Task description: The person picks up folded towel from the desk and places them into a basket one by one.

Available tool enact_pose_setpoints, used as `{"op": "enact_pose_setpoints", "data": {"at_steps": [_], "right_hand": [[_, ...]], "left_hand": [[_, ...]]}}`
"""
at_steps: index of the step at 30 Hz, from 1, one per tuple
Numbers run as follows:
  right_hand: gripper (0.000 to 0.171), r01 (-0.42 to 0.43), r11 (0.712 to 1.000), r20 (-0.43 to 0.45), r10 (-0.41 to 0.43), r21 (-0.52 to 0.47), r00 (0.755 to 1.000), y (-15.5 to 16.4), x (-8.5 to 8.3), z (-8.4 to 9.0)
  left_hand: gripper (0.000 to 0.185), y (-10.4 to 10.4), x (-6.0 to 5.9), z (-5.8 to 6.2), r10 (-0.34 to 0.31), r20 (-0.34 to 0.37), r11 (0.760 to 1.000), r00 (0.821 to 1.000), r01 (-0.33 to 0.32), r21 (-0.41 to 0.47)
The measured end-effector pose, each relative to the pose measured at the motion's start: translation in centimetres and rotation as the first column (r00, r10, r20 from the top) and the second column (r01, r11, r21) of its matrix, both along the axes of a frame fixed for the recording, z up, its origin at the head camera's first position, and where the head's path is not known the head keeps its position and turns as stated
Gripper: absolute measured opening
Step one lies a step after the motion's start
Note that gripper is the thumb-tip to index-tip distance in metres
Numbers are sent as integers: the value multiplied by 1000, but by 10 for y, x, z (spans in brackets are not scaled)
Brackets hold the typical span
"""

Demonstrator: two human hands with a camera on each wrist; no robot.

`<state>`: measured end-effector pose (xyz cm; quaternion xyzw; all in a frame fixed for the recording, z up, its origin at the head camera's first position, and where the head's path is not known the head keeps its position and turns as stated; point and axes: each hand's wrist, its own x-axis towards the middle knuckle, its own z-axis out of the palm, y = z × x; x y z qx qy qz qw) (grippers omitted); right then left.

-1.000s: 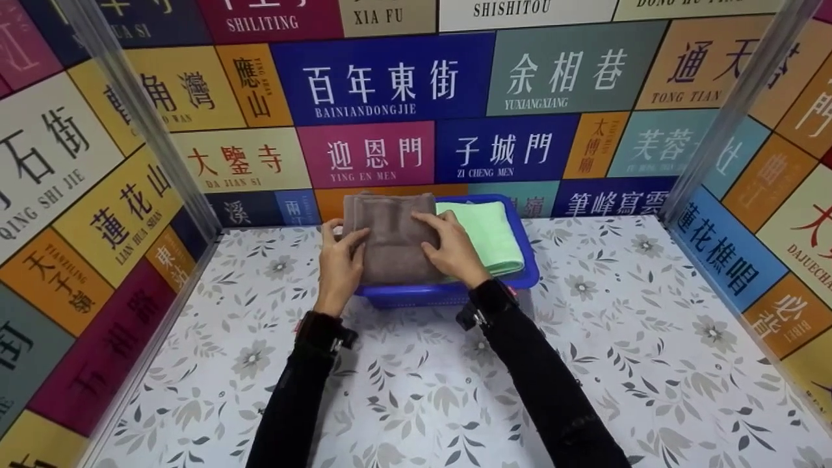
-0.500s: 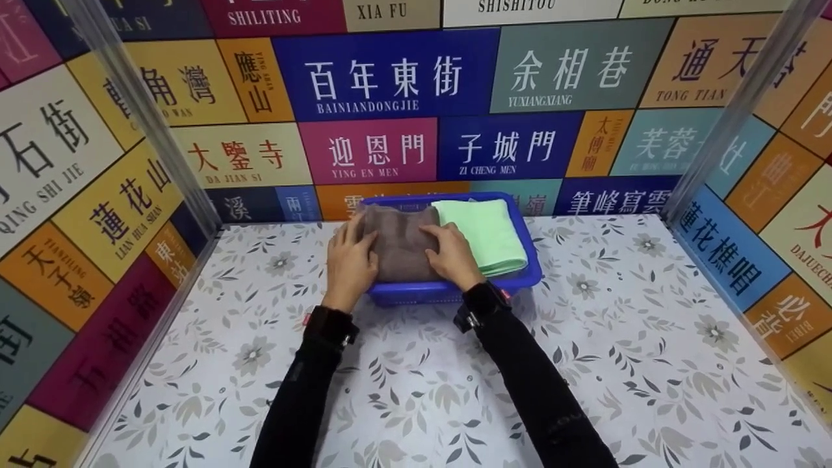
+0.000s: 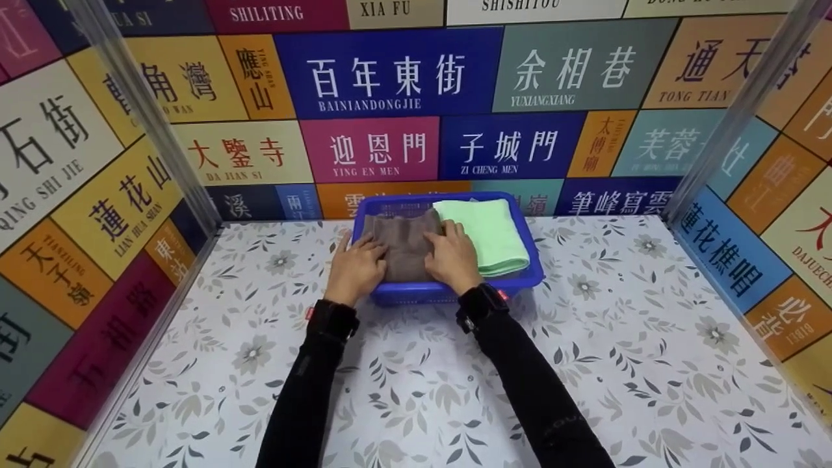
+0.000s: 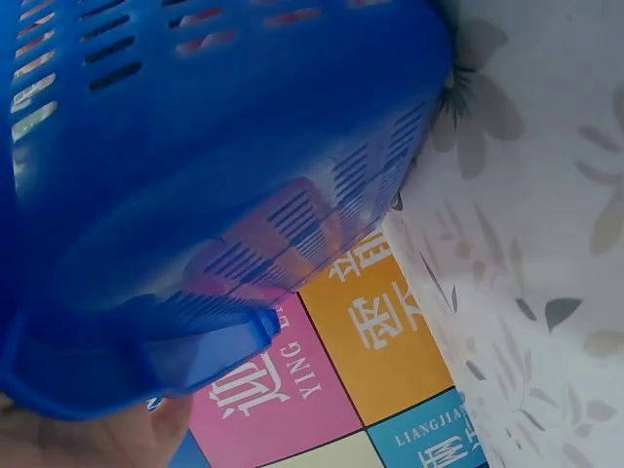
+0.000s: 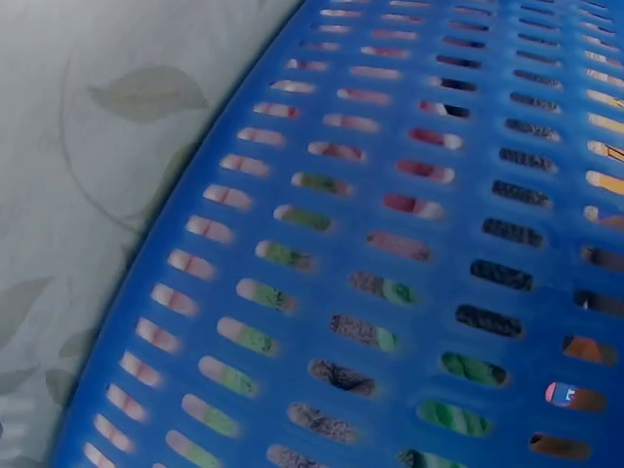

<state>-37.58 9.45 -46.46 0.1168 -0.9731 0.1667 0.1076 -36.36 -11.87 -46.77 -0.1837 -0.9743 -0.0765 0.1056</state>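
Note:
A folded brown towel (image 3: 404, 244) lies in the left part of a blue plastic basket (image 3: 416, 296). Beside it on the right is a folded light green towel (image 3: 489, 237), in the same basket. My left hand (image 3: 354, 268) reaches over the basket's left front corner, its fingers resting on the brown towel's left side. With bent fingers my right hand (image 3: 456, 258) touches that towel's right side, close to the green one. The left wrist view has part of the hand (image 4: 93, 434) below the basket rim (image 4: 73, 390). Only slotted basket wall (image 5: 390, 263) fills most of the right wrist view.
The basket stands at the back of a table (image 3: 416, 390) with a leaf-and-flower cover. Behind it rises a wall of coloured sign panels (image 3: 390, 78). Similar panels flank the table at left (image 3: 97, 260) and right (image 3: 734, 253), with clear corner strips between them.
The brown towel, held up above the basket's front a second ago, has gone down inside it. Both hands have lowered with it; the left has slid slightly right and towards me.

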Motion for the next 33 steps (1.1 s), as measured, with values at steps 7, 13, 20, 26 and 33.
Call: {"op": "enact_pose_setpoints", "data": {"at_steps": [7,13,20,26,33], "right_hand": [[48,15,988,86,-28,157,996,2,0,-1],[46,8,975,164,-46,222,985,5,-1,3],[47,-13,969,192,-36,247,981,6,-3,6],[46,-6,969,187,-41,245,982,3,-3,4],[42,13,989,55,-21,144,998,3,-1,-1]], "left_hand": [[46,4,2,3,2,75,994,997,6,-112],[47,6,0,6,-7,120,991,993,23,-132],[45,8,-3,5,10,130,998,991,-2,-62],[45,6,-3,3,24,135,999,990,-20,-32],[45,3,-3,0,-1,88,1000,996,-1,23]]}}
